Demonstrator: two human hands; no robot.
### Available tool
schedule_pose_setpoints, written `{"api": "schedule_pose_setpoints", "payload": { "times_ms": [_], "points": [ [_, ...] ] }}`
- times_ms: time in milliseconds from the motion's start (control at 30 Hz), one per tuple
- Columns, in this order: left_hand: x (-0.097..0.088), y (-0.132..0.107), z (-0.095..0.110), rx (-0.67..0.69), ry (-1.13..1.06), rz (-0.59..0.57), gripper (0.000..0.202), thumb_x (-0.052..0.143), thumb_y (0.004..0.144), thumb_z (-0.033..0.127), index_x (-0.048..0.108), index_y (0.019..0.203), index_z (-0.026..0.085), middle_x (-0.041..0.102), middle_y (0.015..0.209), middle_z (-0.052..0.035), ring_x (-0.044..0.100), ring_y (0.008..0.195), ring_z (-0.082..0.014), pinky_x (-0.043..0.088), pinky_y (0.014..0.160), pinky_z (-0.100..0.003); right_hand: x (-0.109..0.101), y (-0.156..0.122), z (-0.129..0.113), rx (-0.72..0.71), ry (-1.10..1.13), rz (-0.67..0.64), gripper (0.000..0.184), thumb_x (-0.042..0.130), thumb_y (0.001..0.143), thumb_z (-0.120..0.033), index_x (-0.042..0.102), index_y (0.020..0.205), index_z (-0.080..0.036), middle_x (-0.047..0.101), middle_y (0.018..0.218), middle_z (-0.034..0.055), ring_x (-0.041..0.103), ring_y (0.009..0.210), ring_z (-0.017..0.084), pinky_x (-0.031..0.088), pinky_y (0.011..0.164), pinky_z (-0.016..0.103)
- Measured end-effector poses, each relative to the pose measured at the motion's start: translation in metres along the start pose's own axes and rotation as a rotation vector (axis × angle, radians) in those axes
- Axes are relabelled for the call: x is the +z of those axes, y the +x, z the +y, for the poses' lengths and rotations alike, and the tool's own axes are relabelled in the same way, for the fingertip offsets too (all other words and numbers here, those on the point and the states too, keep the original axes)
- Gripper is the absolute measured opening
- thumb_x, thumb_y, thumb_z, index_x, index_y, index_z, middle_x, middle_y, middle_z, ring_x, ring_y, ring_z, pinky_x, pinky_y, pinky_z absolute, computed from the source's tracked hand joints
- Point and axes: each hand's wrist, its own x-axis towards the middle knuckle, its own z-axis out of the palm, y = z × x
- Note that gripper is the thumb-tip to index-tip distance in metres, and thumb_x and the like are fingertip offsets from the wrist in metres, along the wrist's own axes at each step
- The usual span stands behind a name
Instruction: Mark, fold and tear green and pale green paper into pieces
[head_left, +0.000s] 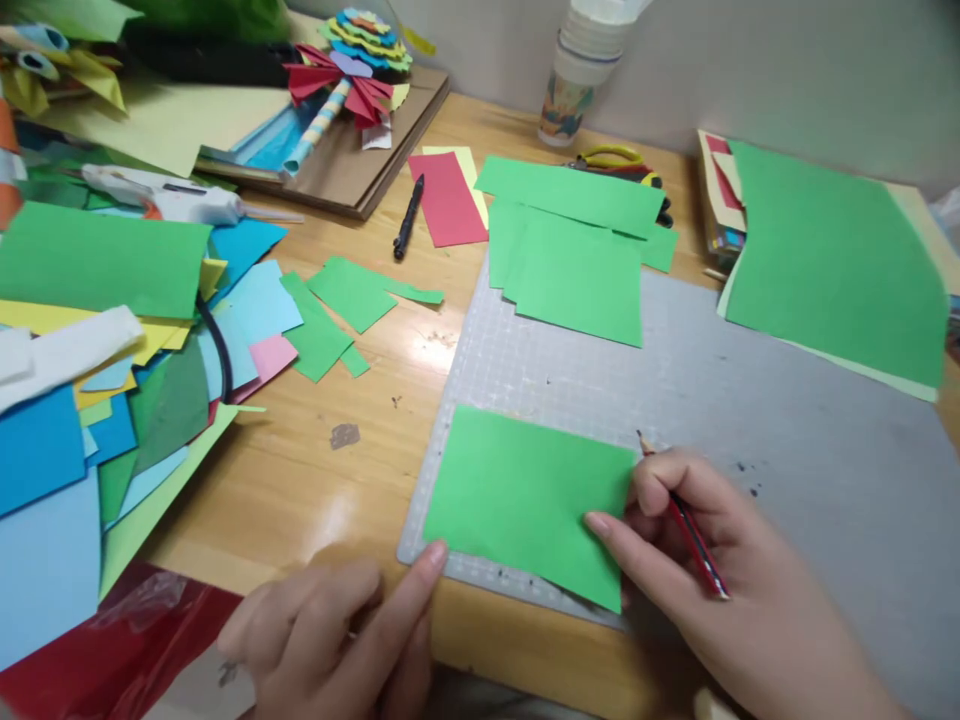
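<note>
A green paper rectangle (529, 495) lies at the front left of the grey cutting mat (810, 480). My left hand (337, 630) is at its lower left corner. The index finger stretches out and its tip touches that corner, while the other fingers curl loosely with nothing seen in them. My right hand (720, 560) holds a red and black pencil (697, 550) between its fingers, the sharpened tip pointing away from me. That hand's thumb rests on the paper's right edge, with the fingers partly hidden behind it.
Cut green sheets (577, 270) overlap at the mat's back edge, near yellow-handled scissors (611, 158). A black pen (409, 218) and green scraps (352, 293) lie left. Coloured paper and a glue gun (161, 190) crowd the far left. Large green paper (840, 260) covers a stack at right.
</note>
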Motion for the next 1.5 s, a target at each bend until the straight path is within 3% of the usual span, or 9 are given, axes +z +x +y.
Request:
{"api": "schedule_pose_setpoints", "payload": {
  "times_ms": [233,667,933,1100,1267,1433,1500],
  "points": [
    [0.001,-0.001,0.001,0.024,-0.003,-0.010,0.042,0.063,0.076,0.014,0.067,0.116,0.028,0.053,0.078,0.0003,0.050,0.066,-0.0125,0.033,0.061,-0.032,-0.003,0.000,0.006,-0.051,-0.071,-0.050,0.027,0.065,0.082,-0.037,0.043,0.073,-0.026,0.045,0.057,-0.0055,0.050,0.045,0.012,0.043,0.040,0.021],
    [0.001,-0.002,0.003,0.032,0.018,0.003,0.037,0.060,0.079,0.014,0.067,0.113,0.025,0.051,0.083,-0.0008,0.048,0.069,-0.0133,0.029,0.061,-0.034,-0.002,-0.002,0.003,-0.050,-0.136,-0.010,0.029,0.065,0.081,-0.041,0.043,0.071,-0.026,0.047,0.054,-0.0053,0.049,0.043,0.013,0.042,0.039,0.022],
    [0.002,-0.003,0.013,-0.141,-0.032,0.001,0.039,0.054,0.083,0.012,0.066,0.113,0.034,0.054,0.077,0.0001,0.047,0.069,-0.0156,0.032,0.065,-0.037,-0.003,-0.002,0.004,-0.057,-0.141,-0.026,0.029,0.064,0.082,-0.040,0.042,0.072,-0.026,0.046,0.054,-0.0057,0.049,0.042,0.012,0.042,0.039,0.022],
    [0.002,-0.003,0.009,-0.037,-0.007,0.009,0.041,0.059,0.078,0.013,0.066,0.115,0.030,0.053,0.080,-0.0003,0.048,0.068,-0.0147,0.031,0.061,-0.035,-0.002,-0.002,0.004,-0.032,-0.123,-0.019,0.029,0.065,0.080,-0.040,0.042,0.071,-0.026,0.047,0.053,-0.0054,0.046,0.042,0.013,0.040,0.038,0.022],
    [0.002,-0.002,0.009,-0.128,-0.031,-0.001,0.041,0.056,0.080,0.013,0.066,0.116,0.032,0.055,0.079,-0.0008,0.050,0.070,-0.0160,0.032,0.064,-0.036,-0.002,-0.003,0.005,-0.040,-0.131,-0.025,0.029,0.065,0.081,-0.041,0.042,0.072,-0.026,0.046,0.054,-0.0054,0.045,0.043,0.012,0.040,0.038,0.022],
    [0.001,-0.002,0.005,-0.010,0.036,-0.005,0.042,0.062,0.077,0.017,0.065,0.117,0.030,0.056,0.078,0.0003,0.051,0.066,-0.0137,0.033,0.060,-0.034,-0.002,-0.003,0.005,-0.016,-0.124,-0.026,0.029,0.066,0.079,-0.042,0.043,0.071,-0.026,0.045,0.053,-0.0049,0.044,0.043,0.013,0.039,0.038,0.023],
    [0.000,-0.002,0.006,-0.021,0.040,-0.012,0.043,0.061,0.077,0.018,0.065,0.117,0.031,0.057,0.078,0.0003,0.052,0.067,-0.0138,0.034,0.060,-0.034,-0.003,-0.003,0.005,-0.017,-0.120,-0.032,0.030,0.066,0.079,-0.042,0.042,0.071,-0.026,0.045,0.053,-0.0048,0.044,0.043,0.013,0.039,0.037,0.023]
  ]
}}
